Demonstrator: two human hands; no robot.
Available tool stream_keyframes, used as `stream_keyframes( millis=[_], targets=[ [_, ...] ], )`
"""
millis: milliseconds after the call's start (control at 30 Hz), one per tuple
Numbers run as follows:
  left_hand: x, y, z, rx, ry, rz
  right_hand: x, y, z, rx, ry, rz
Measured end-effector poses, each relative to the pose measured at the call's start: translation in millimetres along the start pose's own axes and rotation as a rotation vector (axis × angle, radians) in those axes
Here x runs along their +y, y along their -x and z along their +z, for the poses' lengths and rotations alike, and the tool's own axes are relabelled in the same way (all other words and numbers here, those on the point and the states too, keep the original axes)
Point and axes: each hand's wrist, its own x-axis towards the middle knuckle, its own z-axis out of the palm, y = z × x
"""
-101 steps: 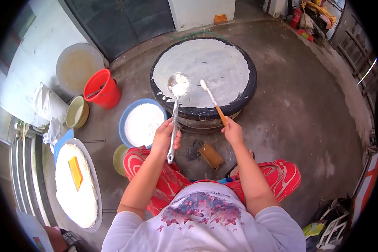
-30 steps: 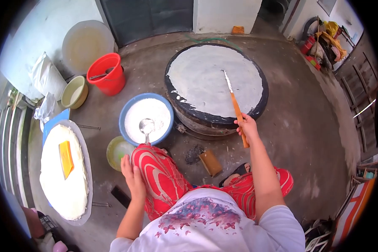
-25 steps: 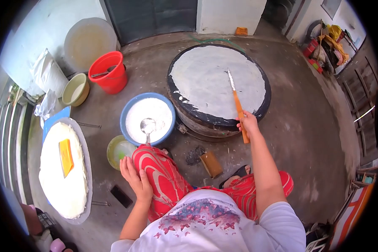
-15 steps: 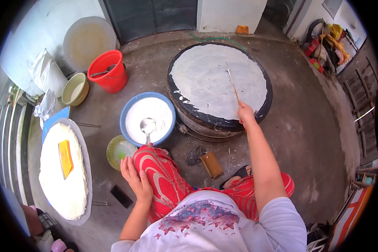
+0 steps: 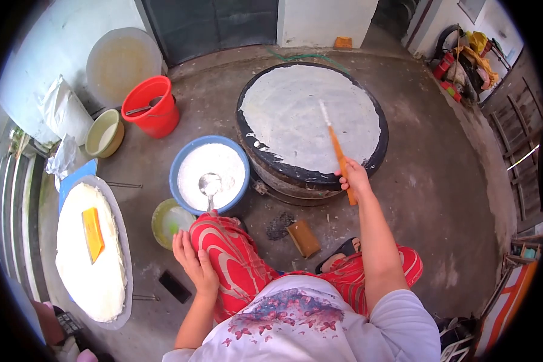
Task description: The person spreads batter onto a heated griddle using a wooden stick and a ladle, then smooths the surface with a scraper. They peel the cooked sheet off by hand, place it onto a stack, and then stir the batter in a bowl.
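Observation:
My right hand (image 5: 357, 178) grips the lower end of a long, flat wooden spatula (image 5: 338, 149), its tip coated white. The spatula reaches over a large round black griddle (image 5: 377, 151). A thin whitish layer of batter (image 5: 289, 114) covers most of the griddle's top, ragged along the near left edge. My left hand (image 5: 199, 270) lies on my left knee in red patterned trousers, fingers stretched out and holding nothing. Beyond that knee is a blue basin (image 5: 174, 181) of white batter, with a metal ladle (image 5: 210, 183) resting in it.
A small green bowl (image 5: 157, 226) stands beside the basin; a phone (image 5: 175, 286) lies on the floor. At left, an orange scraper (image 5: 93, 234) rests on a white pile on a round board (image 5: 127, 259). A red bucket (image 5: 157, 117) stands behind. A brown block (image 5: 303, 238) lies before the griddle.
The spatula has turned from edge-on to showing its broad face, and its tip has come slightly nearer and left. My left hand stays on the knee.

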Motion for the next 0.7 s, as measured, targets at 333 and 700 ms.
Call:
stream_keyframes(
  millis=[333, 700],
  targets=[
    [-1, 0, 0, -0.004, -0.006, 0.007, -15, 2, 15, -0.081, -0.028, 0.005],
    [-2, -1, 1, 0.016, -0.007, 0.003, -25, -54, 53, -0.127, 0.250, -0.047]
  ],
)
